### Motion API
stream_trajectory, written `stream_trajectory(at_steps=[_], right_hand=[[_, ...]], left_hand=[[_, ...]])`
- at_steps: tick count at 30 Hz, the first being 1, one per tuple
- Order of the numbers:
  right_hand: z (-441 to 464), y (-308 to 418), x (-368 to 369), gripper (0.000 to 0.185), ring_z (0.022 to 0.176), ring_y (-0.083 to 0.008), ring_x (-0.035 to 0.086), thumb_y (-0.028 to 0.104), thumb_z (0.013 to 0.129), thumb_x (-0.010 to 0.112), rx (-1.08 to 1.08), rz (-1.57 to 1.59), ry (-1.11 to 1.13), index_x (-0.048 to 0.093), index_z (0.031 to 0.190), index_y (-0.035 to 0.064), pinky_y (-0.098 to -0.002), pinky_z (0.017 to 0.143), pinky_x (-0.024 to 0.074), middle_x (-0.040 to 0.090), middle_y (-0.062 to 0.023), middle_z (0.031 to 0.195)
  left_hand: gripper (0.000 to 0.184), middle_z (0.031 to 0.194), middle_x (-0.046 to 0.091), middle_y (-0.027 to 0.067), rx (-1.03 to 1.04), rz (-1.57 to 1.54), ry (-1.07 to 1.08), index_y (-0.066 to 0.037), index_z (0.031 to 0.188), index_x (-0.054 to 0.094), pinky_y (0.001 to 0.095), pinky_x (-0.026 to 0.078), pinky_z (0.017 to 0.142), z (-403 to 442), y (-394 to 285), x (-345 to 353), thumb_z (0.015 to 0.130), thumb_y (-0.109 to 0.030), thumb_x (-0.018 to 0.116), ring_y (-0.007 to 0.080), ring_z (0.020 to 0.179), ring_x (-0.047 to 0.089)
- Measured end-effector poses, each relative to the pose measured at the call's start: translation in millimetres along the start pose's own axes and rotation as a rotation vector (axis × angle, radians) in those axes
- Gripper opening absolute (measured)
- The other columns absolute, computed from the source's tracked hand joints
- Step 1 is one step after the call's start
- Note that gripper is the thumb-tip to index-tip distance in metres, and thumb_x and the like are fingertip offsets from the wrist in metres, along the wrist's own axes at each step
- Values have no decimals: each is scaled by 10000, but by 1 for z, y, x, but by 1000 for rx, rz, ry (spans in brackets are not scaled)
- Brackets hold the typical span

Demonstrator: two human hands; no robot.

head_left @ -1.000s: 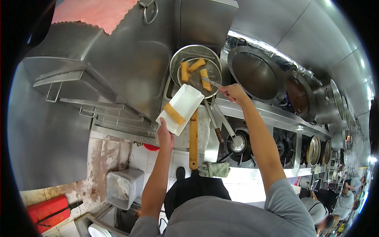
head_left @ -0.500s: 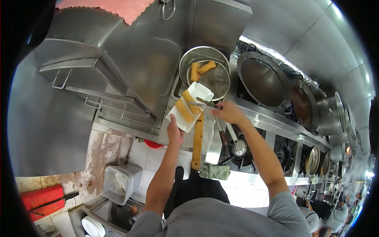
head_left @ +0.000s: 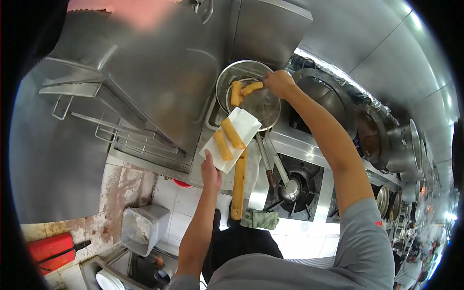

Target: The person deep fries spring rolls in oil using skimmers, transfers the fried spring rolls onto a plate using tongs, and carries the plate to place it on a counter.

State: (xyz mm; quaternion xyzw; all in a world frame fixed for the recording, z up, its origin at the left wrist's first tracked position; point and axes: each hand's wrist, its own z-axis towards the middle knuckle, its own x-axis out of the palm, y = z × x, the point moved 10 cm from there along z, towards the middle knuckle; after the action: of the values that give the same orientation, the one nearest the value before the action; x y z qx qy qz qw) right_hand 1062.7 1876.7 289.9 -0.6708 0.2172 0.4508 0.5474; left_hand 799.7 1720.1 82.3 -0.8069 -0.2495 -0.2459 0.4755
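My left hand (head_left: pixel 211 173) grips the lower end of a white rectangular dish (head_left: pixel 246 124), tilted above the counter. Two golden fried rolls (head_left: pixel 223 145) lie side by side on the dish. Over the right rim of a round strainer (head_left: pixel 263 104), my right hand (head_left: pixel 279 83) is closed on metal tongs, mostly hidden behind the fingers. The tongs' end is at one of two fried rolls (head_left: pixel 236 93) in the strainer.
Two woks (head_left: pixel 321 99) stand to the right, with pots beyond. A ladle (head_left: pixel 290 190) rests over a burner. A long wooden handle (head_left: pixel 238 186) and a folded green cloth (head_left: pixel 261 219) lie at the counter edge. A grey bin (head_left: pixel 145 229) stands on the floor.
A second roll has gone from the strainer onto the dish. My right hand moved with it to the dish, then back up to the strainer. My left hand still holds the dish.
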Motion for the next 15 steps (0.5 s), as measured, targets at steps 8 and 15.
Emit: stream_trajectory(at_steps=[8, 15], right_hand=[[-4, -1, -17, 177, 818, -274, 690, 175, 803, 566, 61, 85, 174, 721, 859, 109, -380, 694, 550, 691, -104, 877], [-35, -8, -32, 226, 880, -276, 689, 248, 801, 608, 163, 175, 287, 713, 915, 83, -388, 756, 556, 701, -109, 902]], left_hand=[[593, 1213, 566, 99, 8, -42, 16, 27, 1257, 461, 315, 512, 887, 2, 4, 12, 940, -469, 533, 189, 1081, 590], [616, 1247, 554, 107, -21, -2, 25, 32, 1277, 446, 331, 500, 918, 8, 5, 21, 940, -477, 525, 202, 1114, 578]])
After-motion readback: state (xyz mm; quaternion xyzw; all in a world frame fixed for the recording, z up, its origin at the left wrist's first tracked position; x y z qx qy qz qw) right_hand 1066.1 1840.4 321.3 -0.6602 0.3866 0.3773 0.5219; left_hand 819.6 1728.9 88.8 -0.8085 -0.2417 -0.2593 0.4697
